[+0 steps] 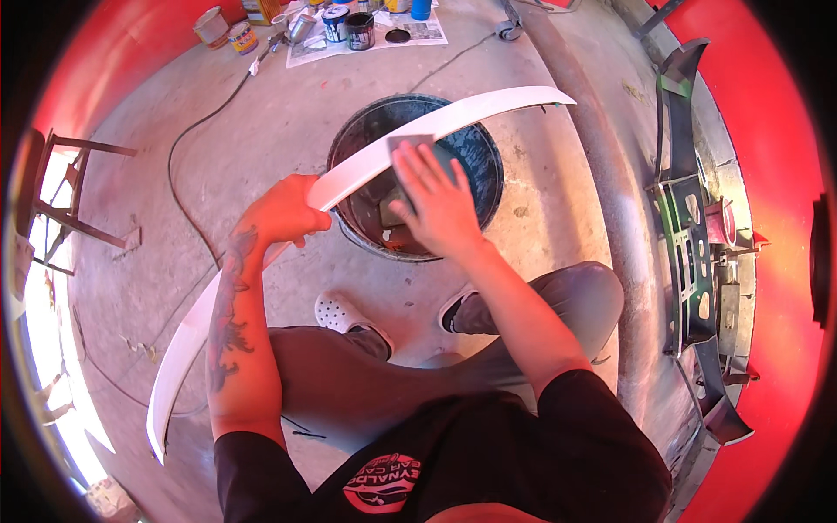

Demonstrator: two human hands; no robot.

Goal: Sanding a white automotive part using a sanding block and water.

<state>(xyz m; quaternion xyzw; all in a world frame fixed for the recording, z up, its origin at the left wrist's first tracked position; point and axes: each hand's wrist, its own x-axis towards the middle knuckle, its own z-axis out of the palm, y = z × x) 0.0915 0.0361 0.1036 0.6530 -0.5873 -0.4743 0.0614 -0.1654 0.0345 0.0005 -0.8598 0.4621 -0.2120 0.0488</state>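
Note:
A long, white, curved strip, shaped like a car spoiler [497, 103], runs diagonally from the lower left to the upper right. My left hand [283, 209] is closed around its middle, with the fingers curled under it. Flat on the strip's face, my right hand [436, 196] presses a grey piece of sandpaper [410, 139], which shows past the fingertips. That hand's fingers are straight and its thumb stands apart. Beneath the strip stands a round black bucket [495, 179] with dark liquid and some objects inside that I cannot make out clearly.
Paint cans [360, 30] and a black lid [398, 36] sit on spread newspaper [425, 33] at the back. A dark hose [174, 166] snakes across the concrete floor at left, near a metal stand [83, 218]. Black bumper parts [684, 253] lean along the red wall at right.

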